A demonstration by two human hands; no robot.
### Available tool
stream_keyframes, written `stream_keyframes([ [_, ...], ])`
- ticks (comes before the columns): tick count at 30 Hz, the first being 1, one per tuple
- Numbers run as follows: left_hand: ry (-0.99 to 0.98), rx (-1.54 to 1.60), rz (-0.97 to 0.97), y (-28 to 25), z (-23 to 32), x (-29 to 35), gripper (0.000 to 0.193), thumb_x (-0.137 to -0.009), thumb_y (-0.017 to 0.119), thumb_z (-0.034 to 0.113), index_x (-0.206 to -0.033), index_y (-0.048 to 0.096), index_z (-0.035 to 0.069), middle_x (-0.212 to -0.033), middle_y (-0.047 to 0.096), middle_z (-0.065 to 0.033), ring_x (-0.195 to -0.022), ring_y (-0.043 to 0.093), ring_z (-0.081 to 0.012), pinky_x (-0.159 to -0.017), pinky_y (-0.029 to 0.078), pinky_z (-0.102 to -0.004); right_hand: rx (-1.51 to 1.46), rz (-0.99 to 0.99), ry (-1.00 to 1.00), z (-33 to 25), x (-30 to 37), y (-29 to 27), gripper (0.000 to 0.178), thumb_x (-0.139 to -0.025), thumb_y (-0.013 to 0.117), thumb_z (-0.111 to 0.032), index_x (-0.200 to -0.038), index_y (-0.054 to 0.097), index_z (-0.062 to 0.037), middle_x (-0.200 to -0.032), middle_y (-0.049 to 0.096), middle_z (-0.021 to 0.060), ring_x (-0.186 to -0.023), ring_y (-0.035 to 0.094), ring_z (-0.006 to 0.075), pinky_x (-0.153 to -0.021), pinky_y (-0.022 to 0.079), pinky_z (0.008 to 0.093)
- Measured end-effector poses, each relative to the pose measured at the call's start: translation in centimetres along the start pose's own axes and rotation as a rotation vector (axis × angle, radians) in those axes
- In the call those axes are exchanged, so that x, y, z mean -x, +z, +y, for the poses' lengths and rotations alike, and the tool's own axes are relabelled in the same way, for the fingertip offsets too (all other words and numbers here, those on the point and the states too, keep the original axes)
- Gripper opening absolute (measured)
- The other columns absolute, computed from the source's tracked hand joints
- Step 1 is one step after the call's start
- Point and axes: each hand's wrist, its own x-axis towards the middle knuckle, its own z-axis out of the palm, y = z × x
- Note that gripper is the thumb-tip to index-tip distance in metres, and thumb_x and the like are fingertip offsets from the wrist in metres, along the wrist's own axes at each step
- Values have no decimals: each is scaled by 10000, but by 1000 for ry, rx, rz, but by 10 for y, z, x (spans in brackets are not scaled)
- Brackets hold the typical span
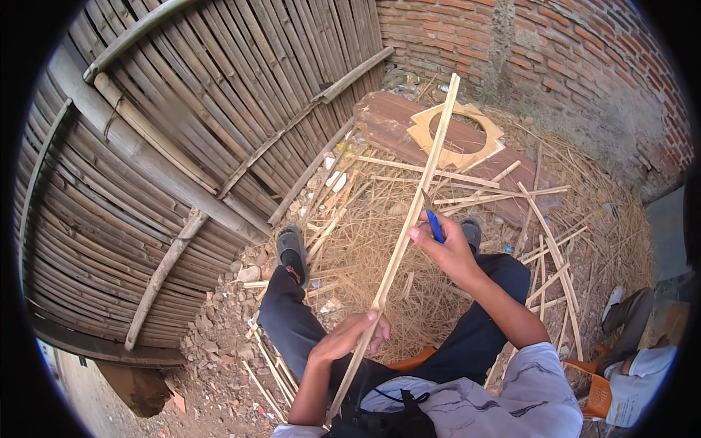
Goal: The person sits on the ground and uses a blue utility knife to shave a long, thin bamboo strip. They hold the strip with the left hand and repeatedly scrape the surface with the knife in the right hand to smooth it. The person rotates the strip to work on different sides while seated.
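Note:
A long pale bamboo strip point(409, 226) slants from my lap up and away across the middle of the view. My left hand point(353, 336) is closed round its lower part, above my left thigh. Farther up the strip, my right hand point(447, 252) grips a blue-handled knife point(435, 226), and its thumb rests by the strip. The dark blade lies against the strip's right edge; its tip is too small to make out. Thin shavings point(365, 248) cover the ground below, between my feet.
A brown board point(380, 124) holds a yellowish panel with a round hole point(420, 139). Loose bamboo strips point(555, 270) lie at right and more lie at lower left. A bamboo fence point(241, 102) stands left, a brick wall point(569, 51) behind. Another person point(631, 321) sits at far right.

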Motion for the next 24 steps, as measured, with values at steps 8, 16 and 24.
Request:
stream_keyframes([
  [8, 569, -206, 553, -8, 60, 21, 476, -1170, 467, 384, -1312, 663, -26, -996, 628, -69, -936, 590, -157, -861, 485, -324, -6, 16, -46, 8, -2, -2, 391, -1024, 785, -235, -1291, 716, 42, -1017, 792, 86, -936, 760, 137, -916, 564, 328],
  [16, 1165, 319, -516, 40, 128, 75, 729, -1096, 567, 604, -1387, 526, -63, -782, 667, -122, -607, 596, -219, -571, 450, -367, -58, 50, -59, 13, -3, 2, 656, -1001, 818, -241, -1518, 536, 48, -810, 709, 17, -795, 658, 65, -774, 485, 277],
  [24, 1291, 368, -864, 81, 202, 62, 522, -1139, 585, 445, -1201, 810, -23, -817, 679, -75, -537, 579, -136, -442, 366, -283, -55, 71, -77, 6, 1, 5, 938, -991, 830, -204, -1694, 257, 36, -808, 676, 11, -752, 627, 63, -703, 442, 242],
])
